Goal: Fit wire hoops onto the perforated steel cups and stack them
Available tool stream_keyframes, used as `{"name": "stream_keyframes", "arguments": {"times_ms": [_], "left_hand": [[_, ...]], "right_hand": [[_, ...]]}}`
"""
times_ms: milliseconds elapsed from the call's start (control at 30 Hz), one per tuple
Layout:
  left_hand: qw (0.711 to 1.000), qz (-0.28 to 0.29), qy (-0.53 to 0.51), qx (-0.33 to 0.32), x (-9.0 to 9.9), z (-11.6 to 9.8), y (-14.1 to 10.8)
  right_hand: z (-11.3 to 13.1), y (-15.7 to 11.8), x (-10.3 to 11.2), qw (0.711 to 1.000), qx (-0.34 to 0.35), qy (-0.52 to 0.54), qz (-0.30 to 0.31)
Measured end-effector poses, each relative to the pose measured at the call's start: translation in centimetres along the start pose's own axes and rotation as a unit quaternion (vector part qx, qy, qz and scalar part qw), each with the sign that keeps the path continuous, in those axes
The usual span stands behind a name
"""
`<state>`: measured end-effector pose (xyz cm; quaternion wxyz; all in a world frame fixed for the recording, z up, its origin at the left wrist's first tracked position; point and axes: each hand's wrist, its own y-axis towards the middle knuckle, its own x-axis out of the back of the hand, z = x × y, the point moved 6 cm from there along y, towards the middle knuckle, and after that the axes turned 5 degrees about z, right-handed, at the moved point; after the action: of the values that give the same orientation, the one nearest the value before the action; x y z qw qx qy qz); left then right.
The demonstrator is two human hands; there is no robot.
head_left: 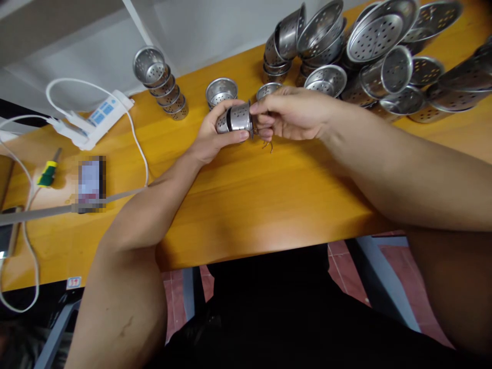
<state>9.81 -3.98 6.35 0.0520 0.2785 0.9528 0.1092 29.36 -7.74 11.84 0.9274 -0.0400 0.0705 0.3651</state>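
Left hand (213,136) grips a perforated steel cup (235,120) sideways above the tabletop (249,205), right hand (292,113) fingers pinching its rim.

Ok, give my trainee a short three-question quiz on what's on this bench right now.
1. True or false: the left hand grips a small perforated steel strainer cup lying on its side.
2. Which lies nearest the table's left edge? A) green-and-yellow-handled screwdriver B) leaning stack of perforated steel cups C) white power strip
3. Fill in: the right hand pinches at the cup's ____ end, by its rim.

Key: 1 true. 2 A. 3 right. The big heap of steel strainer baskets sits at the far right of the orange wooden table.
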Motion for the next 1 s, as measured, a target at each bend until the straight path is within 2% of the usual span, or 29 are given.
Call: {"name": "stream_keyframes", "arguments": {"times_ms": [267, 433, 533, 600, 700, 800, 900, 1000], "left_hand": [[1.0, -0.021, -0.016, -0.007, 0.3, 0.4, 0.2], [0.999, -0.027, -0.023, 0.015, 0.9, 0.3, -0.2], [0.999, -0.017, -0.031, 0.04, 0.9, -0.1, -0.8], [0.998, -0.006, -0.036, 0.059, 0.5, -0.3, -1.2], [0.997, 0.024, -0.036, 0.064, -0.3, -0.5, -1.4], [0.997, 0.043, -0.038, 0.055, -0.6, -0.5, -1.2], [0.997, 0.036, -0.049, 0.048, -0.4, -0.3, -1.1], [0.997, 0.023, -0.049, 0.046, -0.2, -0.2, -1.1]], "right_hand": [[1.2, -0.6, -0.1, 1.0, 0.004, -0.023, -0.005], [2.0, -0.7, 0.5, 0.998, 0.055, -0.006, -0.006], [3.2, -1.2, 0.9, 0.995, 0.084, -0.009, -0.052], [4.0, -1.7, 1.5, 0.988, 0.081, -0.071, -0.107], [4.9, -2.1, 2.3, 0.947, 0.048, -0.283, -0.145], [4.3, -2.0, 2.8, 0.869, -0.012, -0.486, -0.091], [3.5, -2.1, 3.3, 0.812, -0.054, -0.578, -0.056], [3.6, -2.6, 3.6, 0.808, -0.027, -0.585, -0.058]]}}
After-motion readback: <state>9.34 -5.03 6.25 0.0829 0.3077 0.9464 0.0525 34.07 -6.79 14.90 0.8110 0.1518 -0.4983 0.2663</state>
